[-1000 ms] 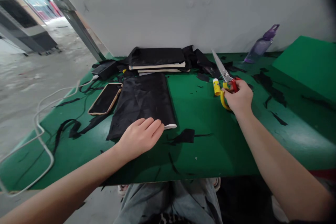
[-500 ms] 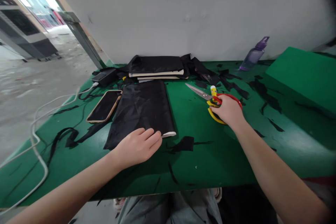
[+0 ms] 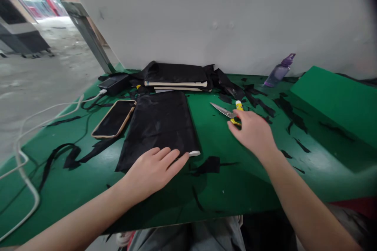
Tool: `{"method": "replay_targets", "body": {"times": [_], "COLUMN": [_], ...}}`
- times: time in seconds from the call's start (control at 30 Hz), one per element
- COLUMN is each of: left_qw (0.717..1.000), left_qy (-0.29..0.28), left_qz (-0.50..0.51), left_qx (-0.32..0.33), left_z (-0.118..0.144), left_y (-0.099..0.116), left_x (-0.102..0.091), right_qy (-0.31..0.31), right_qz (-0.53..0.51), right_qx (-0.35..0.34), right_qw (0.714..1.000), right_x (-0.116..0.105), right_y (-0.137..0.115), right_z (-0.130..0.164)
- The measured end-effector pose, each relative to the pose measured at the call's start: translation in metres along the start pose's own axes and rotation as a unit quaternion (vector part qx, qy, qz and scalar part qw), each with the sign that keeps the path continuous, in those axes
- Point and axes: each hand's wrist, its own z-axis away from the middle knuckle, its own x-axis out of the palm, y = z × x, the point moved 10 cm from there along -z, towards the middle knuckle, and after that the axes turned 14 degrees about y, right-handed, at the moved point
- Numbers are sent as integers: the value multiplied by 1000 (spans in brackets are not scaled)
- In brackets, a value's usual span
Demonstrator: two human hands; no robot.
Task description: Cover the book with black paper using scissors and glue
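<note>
My left hand (image 3: 153, 168) lies flat on the near edge of a black fabric-covered board (image 3: 161, 123), fingertips by its white corner. My right hand (image 3: 253, 131) is spread over the handles of the scissors (image 3: 223, 110), which lie on the green table (image 3: 235, 180) with the blades pointing left. Only a bit of yellow handle shows under the fingertips. A yellow glue stick (image 3: 238, 105) lies just behind the scissors.
A phone (image 3: 114, 118) lies left of the board. Behind it are a stack of black-wrapped boards (image 3: 176, 76) and a black charger (image 3: 113, 83) with a white cable (image 3: 26, 157). A purple bottle (image 3: 279, 70) and a green block (image 3: 332, 98) sit right. Black scraps litter the table.
My right hand brought the scissors down from upright to flat on the table and moved left, then loosened over the handles. My left hand stayed on the board.
</note>
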Motion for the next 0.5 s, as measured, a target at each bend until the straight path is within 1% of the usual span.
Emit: {"method": "replay_targets", "body": {"times": [0.03, 0.1, 0.17, 0.2, 0.23, 0.3, 0.4, 0.47, 0.5], "left_qw": [1000, 998, 993, 988, 982, 960, 925, 907, 903], "left_qy": [5, 9, 2, -7, -10, -25, -12, -32, -47], "left_qz": [0, -5, -13, -18, -24, -44, -88, -95, -87], "left_qx": [-22, -66, -117, -150, -188, -276, -370, -410, -417], "left_z": [2, 11, 25, 36, 48, 78, 124, 148, 156], "left_y": [-6, -19, -35, -44, -54, -73, -88, -92, -91], "left_x": [-3, -9, -18, -22, -27, -36, -48, -44, -38], "right_qy": [-21, -99, -148, -161, -164, -153, -111, -86, -76], "right_qz": [-58, -158, -210, -220, -225, -226, -233, -244, -250], "right_qx": [-28, -66, -97, -107, -115, -118, -117, -127, -133], "right_qw": [998, 980, 962, 956, 953, 955, 959, 958, 956], "right_x": [3, 15, 26, 30, 33, 36, 35, 32, 30], "right_y": [-20, -56, -83, -92, -98, -103, -102, -104, -105], "right_z": [6, 23, 41, 49, 54, 60, 62, 63, 63]}}
